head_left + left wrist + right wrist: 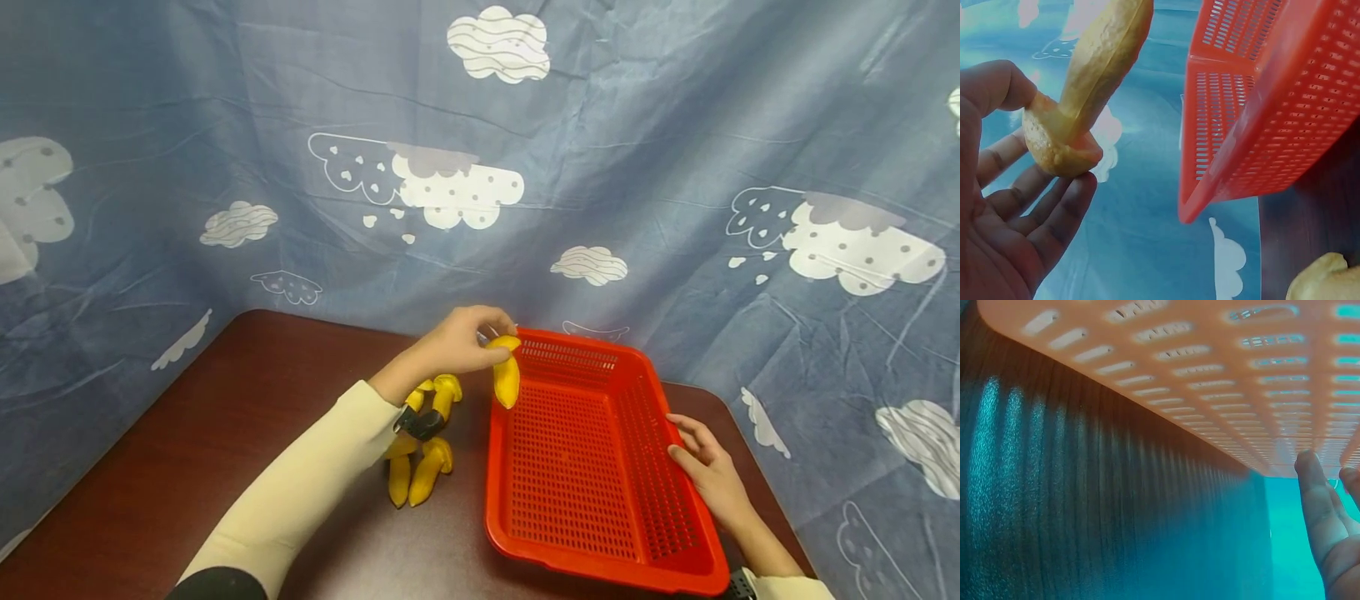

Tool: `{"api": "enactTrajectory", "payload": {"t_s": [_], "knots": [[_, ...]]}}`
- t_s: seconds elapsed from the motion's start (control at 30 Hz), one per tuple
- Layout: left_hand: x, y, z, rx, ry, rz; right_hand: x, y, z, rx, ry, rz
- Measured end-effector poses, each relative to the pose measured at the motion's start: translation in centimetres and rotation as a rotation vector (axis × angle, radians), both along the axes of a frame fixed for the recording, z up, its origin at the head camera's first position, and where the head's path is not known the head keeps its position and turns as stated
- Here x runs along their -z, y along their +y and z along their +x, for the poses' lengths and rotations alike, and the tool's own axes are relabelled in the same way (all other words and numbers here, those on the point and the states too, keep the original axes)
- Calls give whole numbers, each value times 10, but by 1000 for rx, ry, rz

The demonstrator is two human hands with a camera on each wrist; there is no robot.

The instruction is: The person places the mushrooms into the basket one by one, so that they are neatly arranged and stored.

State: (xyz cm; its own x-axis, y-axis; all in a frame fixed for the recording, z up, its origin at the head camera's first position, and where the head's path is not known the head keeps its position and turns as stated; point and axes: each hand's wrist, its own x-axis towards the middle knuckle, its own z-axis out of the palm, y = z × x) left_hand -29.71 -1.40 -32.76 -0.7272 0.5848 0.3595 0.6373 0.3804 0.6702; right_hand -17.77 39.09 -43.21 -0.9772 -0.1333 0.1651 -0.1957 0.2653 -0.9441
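In the head view a yellow mushroom (507, 382) hangs stem down over the left rim of a red plastic basket (495, 475). My left hand (468, 340) pinches it by the cap between thumb and fingers. The left wrist view shows the mushroom's cap (1054, 144) between the thumb and fingertips, clear of the basket wall (1272, 119). At the basket's right side my right hand (708, 471) holds the rim. Fingers (1313, 500) of that hand show beside the slotted outer wall (1210, 381) in the right wrist view; its thumb is not plainly seen there.
Several more yellow mushrooms (427, 475) lie on the dark brown table (225, 425) left of the basket, partly behind my left wrist. A blue cloud-patterned cloth (637, 125) hangs behind and beside the table.
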Motion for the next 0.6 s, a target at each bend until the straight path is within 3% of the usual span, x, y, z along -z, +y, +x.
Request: {"api": "enactTrajectory", "payload": {"t_s": [0.33,0.6], "knots": [[3,37,-23,29,12,-131,0,1,-1,-19,12,-13],[13,66,-40,72,-60,-222,1,2,-1,-25,7,-22]]}}
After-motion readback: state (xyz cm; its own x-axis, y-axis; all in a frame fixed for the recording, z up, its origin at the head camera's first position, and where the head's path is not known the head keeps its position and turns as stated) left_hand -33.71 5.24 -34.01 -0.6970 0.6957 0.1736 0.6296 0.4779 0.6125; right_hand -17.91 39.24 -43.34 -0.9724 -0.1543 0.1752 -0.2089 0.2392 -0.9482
